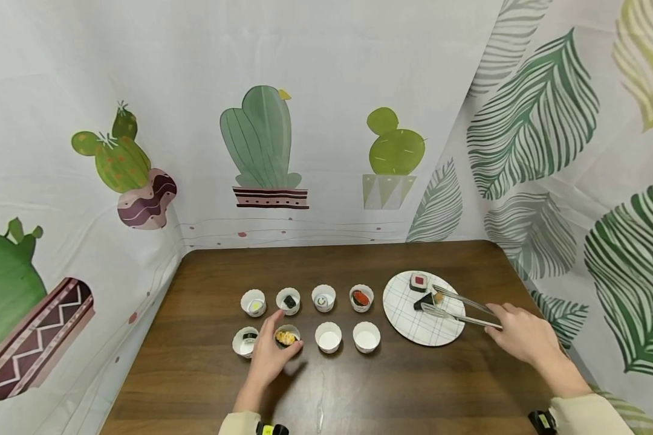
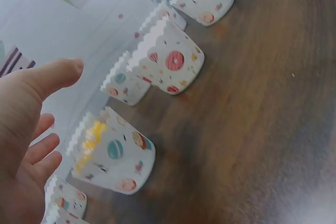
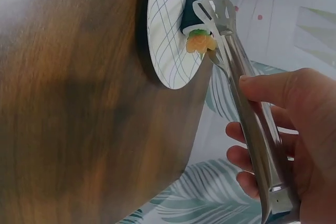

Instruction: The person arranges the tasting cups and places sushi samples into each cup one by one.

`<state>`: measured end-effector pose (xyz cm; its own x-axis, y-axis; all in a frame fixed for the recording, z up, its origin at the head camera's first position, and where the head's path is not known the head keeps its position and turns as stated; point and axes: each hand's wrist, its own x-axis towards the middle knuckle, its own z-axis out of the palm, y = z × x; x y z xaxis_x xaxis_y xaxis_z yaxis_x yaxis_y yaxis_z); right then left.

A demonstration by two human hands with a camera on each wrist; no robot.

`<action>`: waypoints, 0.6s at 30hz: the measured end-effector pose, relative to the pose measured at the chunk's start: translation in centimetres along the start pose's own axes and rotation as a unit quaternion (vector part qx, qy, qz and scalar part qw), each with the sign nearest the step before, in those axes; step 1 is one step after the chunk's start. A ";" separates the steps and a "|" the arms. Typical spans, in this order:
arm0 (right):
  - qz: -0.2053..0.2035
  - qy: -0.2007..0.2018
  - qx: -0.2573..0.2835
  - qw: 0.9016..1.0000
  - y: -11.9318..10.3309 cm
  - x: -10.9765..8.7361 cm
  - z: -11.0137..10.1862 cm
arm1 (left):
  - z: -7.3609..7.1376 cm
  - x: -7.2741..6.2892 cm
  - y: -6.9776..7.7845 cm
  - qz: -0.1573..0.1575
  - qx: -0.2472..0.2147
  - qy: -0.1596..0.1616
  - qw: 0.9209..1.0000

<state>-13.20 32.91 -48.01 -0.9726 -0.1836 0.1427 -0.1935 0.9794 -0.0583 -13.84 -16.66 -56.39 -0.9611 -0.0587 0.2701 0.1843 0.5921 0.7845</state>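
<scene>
My right hand point(image 1: 525, 335) grips metal tongs point(image 3: 252, 129) from the side. Their spread tips stand on either side of a dark seaweed-wrapped hand roll point(image 3: 192, 13) with orange filling, on the round checked plate point(image 1: 397, 308); whether they touch it, I cannot tell. A square sushi piece with a red centre point(image 1: 418, 282) lies towards the plate's back. My left hand point(image 1: 269, 353), thumb and fingers spread, is beside a paper cup point(image 2: 126, 156) that has a yellow-topped sushi piece point(image 1: 286, 338) inside. A gap shows between hand and cup in the left wrist view.
Paper cups stand in two rows on the brown wooden table point(image 1: 196, 338). The back row's cups, including one with red-topped sushi point(image 1: 361, 298), hold sushi pieces. Front right, two cups point(image 1: 328, 338) have nothing visible inside. Printed cloth point(image 1: 326, 121) hangs behind the table.
</scene>
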 end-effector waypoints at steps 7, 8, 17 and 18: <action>-0.017 -0.008 -0.027 0.999 -0.1 0.6 -0.2 | 0.3 0.4 1.2 0.032 0.000 -0.002 0.999; -0.018 -0.012 -0.027 0.999 -0.1 0.7 -0.2 | 0.4 0.5 1.4 0.036 0.001 -0.004 0.999; -0.026 -0.020 -0.041 0.999 -0.4 1.6 -0.4 | 2.1 0.6 2.5 0.059 -0.005 -0.029 0.998; -0.025 -0.026 -0.043 0.998 -0.4 1.7 -0.5 | 2.3 0.5 2.6 0.060 -0.003 -0.034 0.998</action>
<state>-14.72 32.29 -47.28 -0.9675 -0.2353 0.0922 -0.2333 0.9719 0.0321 -14.32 -13.25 -55.50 -0.9438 0.0661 0.3239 0.2994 0.5861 0.7529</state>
